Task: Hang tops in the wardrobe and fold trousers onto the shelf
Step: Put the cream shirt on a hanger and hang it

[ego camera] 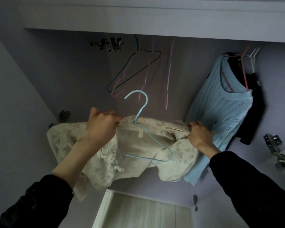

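Nearby, blue sweater [227, 112] beside cream top [138, 142].

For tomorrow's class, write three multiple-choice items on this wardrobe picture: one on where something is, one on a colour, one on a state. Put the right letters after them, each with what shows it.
1. Where does the pale blue knitted top hang?
A. to the right of the hands
B. to the left of the hands
C. on the floor

2. What colour is the hanger inside the cream top?
A. red
B. light blue
C. black

3. What are the two hands doing?
A. hanging open at the person's sides
B. each pinching the cream top's neckline
C. both holding the hook

Key:
1 A, it hangs beside the right hand.
2 B, its hook and wire are light blue.
3 B, the left hand and right hand each have a grip on the fabric at the collar.
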